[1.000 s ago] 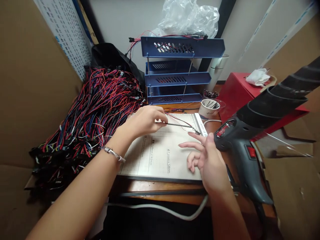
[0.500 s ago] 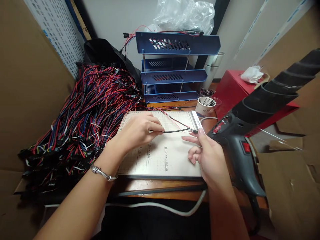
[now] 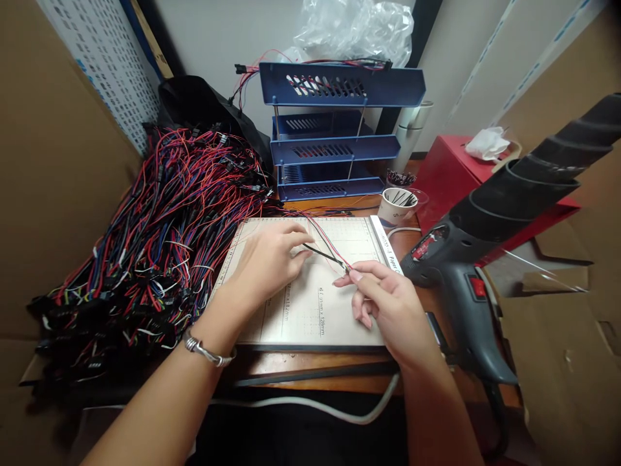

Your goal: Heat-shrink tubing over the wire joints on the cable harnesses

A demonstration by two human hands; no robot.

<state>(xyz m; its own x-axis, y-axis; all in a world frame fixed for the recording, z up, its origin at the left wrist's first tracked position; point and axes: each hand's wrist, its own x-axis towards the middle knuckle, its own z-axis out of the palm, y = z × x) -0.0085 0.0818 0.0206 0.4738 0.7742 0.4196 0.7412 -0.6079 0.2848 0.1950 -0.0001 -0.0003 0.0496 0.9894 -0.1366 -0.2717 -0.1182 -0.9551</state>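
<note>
Over the paper trimmer board (image 3: 291, 330), my left hand (image 3: 279, 255) pinches one end of a short black tube or cable (image 3: 323, 253). My right hand (image 3: 388, 294) is closed at its fingertips on the other end, where thin red and dark wires (image 3: 324, 234) meet it. Those wires run back toward the upper left, to the edge of the wire pile. What exactly the right fingertips grip is too small to make out. A metal bracelet (image 3: 208, 351) is on my left wrist.
A big heap of wire harnesses (image 3: 194, 194) lies on the left. Blue stacked trays (image 3: 334, 149) stand behind, beside a paper cup (image 3: 398, 206) of black pieces. A heat gun (image 3: 466, 285) is at the right, before a red box (image 3: 441, 171).
My right hand has moved left and away from the trimmer's white rail, bringing the wire end closer to my left hand. The black piece now slopes down to the right.
</note>
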